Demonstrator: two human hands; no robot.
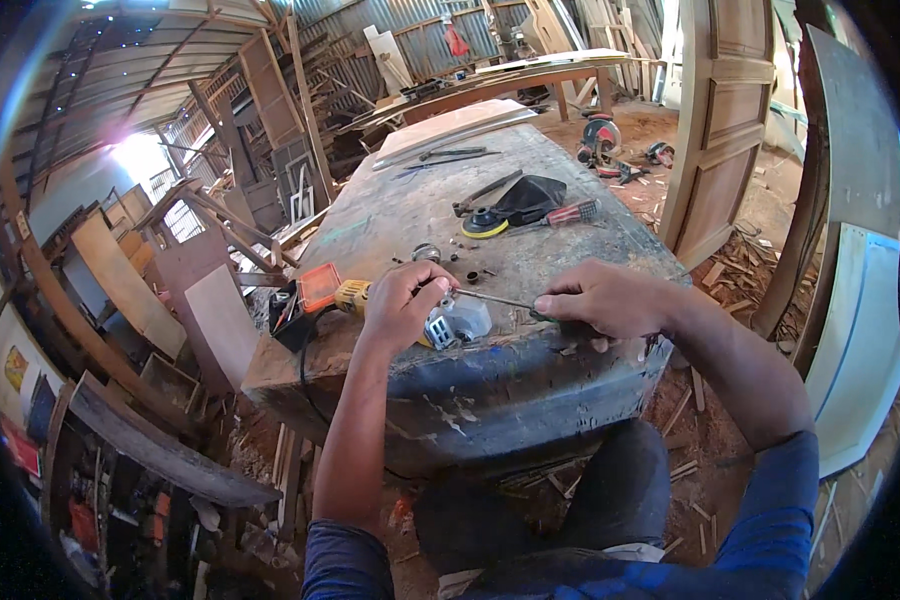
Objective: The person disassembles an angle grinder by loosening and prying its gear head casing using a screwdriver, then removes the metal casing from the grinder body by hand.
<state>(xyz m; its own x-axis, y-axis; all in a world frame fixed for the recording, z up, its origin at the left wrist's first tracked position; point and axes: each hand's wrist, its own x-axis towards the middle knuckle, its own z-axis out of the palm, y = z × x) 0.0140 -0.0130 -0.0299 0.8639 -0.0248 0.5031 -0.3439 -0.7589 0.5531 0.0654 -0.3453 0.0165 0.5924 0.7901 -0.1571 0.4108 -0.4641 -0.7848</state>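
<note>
My right hand (610, 300) is closed round the handle of a screwdriver, whose thin metal shaft (495, 298) points left. A bit of green shows under the fingers. The shaft's tip reaches the thumb and forefinger of my left hand (407, 303), which is closed over a yellow corded power tool (353, 295). The tool lies near the bench's front edge, its metal and clear plastic end (465, 318) toward my right hand. My left palm hides its middle. Just beyond sit a round metal part (427, 253) and small dark pieces (473, 277).
The worn workbench (370, 225) holds a sander with a yellow-rimmed pad (485, 224), a red-handled screwdriver (574, 212) and boards (455, 132) at its far end. An open orange-lidded case (319, 287) stands at the left corner. A panelled door (725, 130) rises on the right.
</note>
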